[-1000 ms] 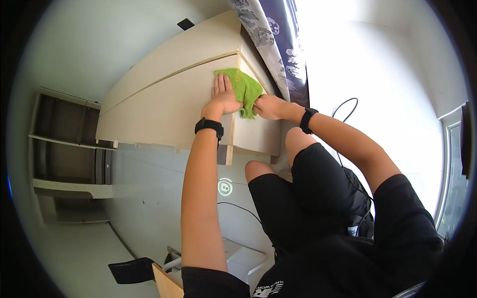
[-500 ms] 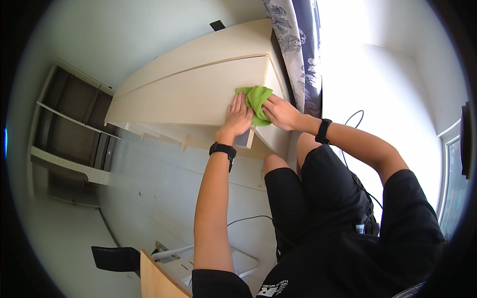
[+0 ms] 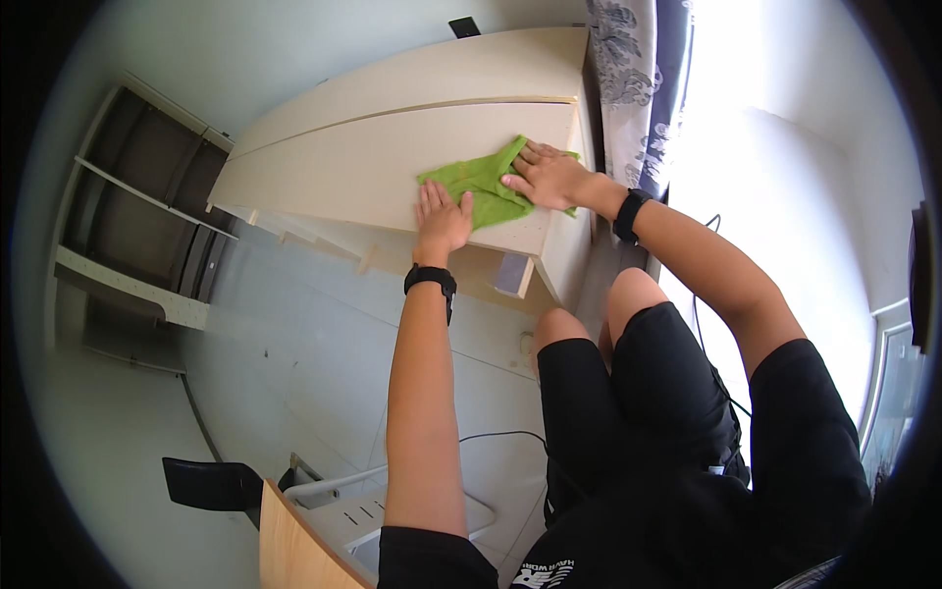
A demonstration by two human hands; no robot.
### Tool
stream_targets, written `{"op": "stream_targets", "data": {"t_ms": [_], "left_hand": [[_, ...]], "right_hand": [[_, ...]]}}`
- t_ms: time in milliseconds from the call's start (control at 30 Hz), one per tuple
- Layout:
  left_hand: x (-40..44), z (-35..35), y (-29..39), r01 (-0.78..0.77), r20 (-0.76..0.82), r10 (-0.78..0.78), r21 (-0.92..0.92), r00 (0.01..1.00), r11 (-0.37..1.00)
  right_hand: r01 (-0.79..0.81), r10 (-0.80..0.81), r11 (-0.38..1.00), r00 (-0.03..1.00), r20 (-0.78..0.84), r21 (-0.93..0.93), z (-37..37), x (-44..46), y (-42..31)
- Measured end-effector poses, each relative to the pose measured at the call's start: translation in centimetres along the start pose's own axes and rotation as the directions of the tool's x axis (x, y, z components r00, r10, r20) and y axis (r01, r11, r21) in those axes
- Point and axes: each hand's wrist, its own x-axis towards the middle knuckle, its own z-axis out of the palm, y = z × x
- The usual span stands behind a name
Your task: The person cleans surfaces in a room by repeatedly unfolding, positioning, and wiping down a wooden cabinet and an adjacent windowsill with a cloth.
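Observation:
A green cloth (image 3: 481, 187) lies spread and wrinkled on the pale wooden desk top (image 3: 343, 157), near its right end. My left hand (image 3: 444, 224) rests at the cloth's lower left corner, open, with its fingers stretched out and the thumb apart. On the cloth's right part, my right hand (image 3: 551, 179) lies palm down with fingers extended and the thumb spread. A fold of the cloth stands up beside its fingertips. Both wrists wear black bands.
Patterned curtains (image 3: 628, 88) hang right beside the desk's end. A wooden-backed chair (image 3: 304, 540) stands low at the left, and a dark shelf unit (image 3: 137, 187) is at the far left. A black cable (image 3: 500, 433) runs across the floor.
The bunched cloth has been spread out wider. My right hand has moved up and its fingers have opened out flat; my left hand has shifted slightly left across the desk.

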Motion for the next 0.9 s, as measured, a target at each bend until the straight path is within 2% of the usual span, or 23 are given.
{"op": "stream_targets", "data": {"t_ms": [33, 67, 200, 300, 433, 633, 667, 767, 800, 900], "left_hand": [[0.4, -0.1, -0.6, 0.004, -0.008, -0.004, -0.002, 1.000, 1.000], [0.7, -0.2, -1.2, 0.010, -0.017, -0.010, -0.003, 1.000, 1.000], [2.6, -1.1, -3.8, 0.013, -0.051, -0.012, 0.015, 0.999, 1.000], [4.4, -1.3, -5.6, 0.005, -0.069, -0.005, 0.007, 0.998, 1.000], [6.6, -1.3, -7.2, 0.007, -0.090, -0.005, 0.012, 0.996, 1.000], [6.8, -1.2, -7.2, 0.052, -0.121, -0.045, 0.061, 0.992, 0.997], [6.3, -1.5, -6.7, 0.060, -0.112, -0.053, 0.057, 0.992, 0.997], [5.3, -1.4, -6.2, 0.066, -0.100, -0.060, 0.061, 0.993, 0.996], [4.9, -1.5, -6.1, 0.068, -0.094, -0.062, 0.065, 0.994, 0.996], [2.9, -1.7, -5.2, 0.067, -0.067, -0.062, 0.074, 0.996, 0.995]], "right_hand": [[-0.017, 0.017, 0.999, 1.000, 0.015, 0.037, -0.3, 1.1, 0.4], [-0.042, 0.039, 0.999, 0.993, 0.114, 0.029, -0.8, 2.3, 1.2], [-0.122, 0.127, 0.990, 0.989, 0.080, -0.066, -0.6, 5.6, 3.1], [-0.058, 0.061, 0.992, 0.998, 0.032, -0.113, 0.3, 7.6, 4.0], [0.041, -0.037, 0.995, 0.998, 0.052, -0.094, 0.8, 9.8, 5.3], [-0.033, 0.024, 0.972, 0.999, -0.039, -0.233, 0.9, 10.1, 3.8], [-0.008, -0.009, 0.955, 0.998, -0.056, -0.295, 0.9, 9.9, 3.6], [0.161, -0.160, 0.975, 0.987, 0.015, -0.154, 1.7, 9.1, 3.1], [0.157, -0.152, 0.984, 0.987, 0.059, -0.090, 1.3, 8.2, 2.2], [0.220, -0.205, 0.969, 0.970, 0.129, -0.112, -0.1, 5.1, -0.2]]}}
